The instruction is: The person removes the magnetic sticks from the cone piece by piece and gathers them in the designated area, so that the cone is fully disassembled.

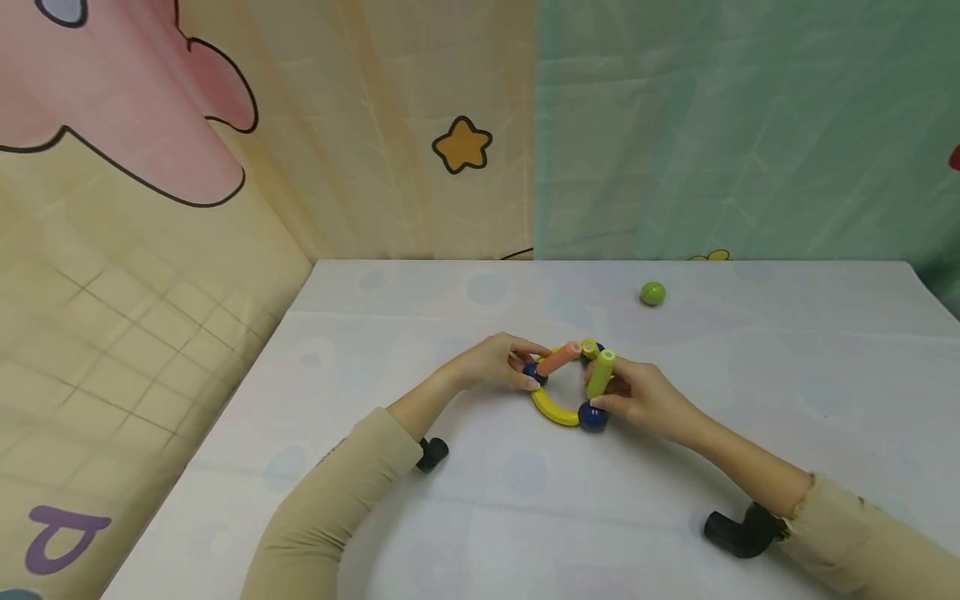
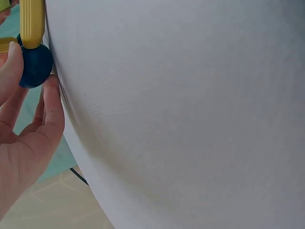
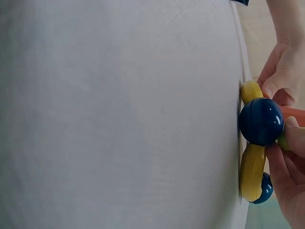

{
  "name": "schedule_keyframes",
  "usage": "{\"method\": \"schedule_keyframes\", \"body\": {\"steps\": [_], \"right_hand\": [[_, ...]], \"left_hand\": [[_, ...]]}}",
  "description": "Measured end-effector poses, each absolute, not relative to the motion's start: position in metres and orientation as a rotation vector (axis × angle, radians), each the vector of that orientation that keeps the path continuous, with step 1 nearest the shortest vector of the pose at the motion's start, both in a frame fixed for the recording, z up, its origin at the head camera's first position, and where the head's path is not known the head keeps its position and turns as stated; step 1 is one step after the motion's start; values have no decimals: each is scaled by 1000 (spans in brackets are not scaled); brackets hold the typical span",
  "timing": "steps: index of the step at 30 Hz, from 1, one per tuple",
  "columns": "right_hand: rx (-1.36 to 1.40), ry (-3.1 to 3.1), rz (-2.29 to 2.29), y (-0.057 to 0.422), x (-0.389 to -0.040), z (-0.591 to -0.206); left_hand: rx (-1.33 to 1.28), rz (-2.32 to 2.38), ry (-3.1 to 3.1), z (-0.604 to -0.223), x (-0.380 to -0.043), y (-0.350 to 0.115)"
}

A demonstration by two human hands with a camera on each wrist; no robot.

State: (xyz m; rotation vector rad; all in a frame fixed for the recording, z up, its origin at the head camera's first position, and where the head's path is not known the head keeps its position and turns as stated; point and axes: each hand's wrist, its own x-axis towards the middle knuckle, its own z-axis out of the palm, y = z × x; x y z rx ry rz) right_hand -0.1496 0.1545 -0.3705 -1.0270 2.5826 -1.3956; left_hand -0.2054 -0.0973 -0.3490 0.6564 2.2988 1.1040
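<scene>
A ring of curved yellow rods (image 1: 553, 410) joined by blue balls lies on the white table. My left hand (image 1: 501, 360) pinches the left blue ball (image 2: 36, 67) between thumb and fingers. From that ball an orange rod (image 1: 558, 358) rises at a slant. My right hand (image 1: 643, 398) grips a light green rod (image 1: 602, 372) near its lower end, just above the front blue ball (image 1: 592, 417). In the right wrist view the thumb and fingertips touch this blue ball (image 3: 261, 121). A yellow-green rod (image 1: 589, 348) stands on the back ball, partly hidden.
A lone green ball (image 1: 653, 293) rests farther back on the table (image 1: 465, 533), to the right. Black wrist-camera mounts (image 1: 738, 533) stick out below both forearms. Printed curtains (image 1: 420, 183) hang behind and to the left.
</scene>
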Motion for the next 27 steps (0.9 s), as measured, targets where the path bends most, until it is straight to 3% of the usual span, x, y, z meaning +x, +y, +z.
{"method": "schedule_keyframes", "body": {"steps": [27], "right_hand": [[-631,2633,-1463,189,-158,-350]], "left_hand": [[612,1094,2321,-351,-206,-96]]}}
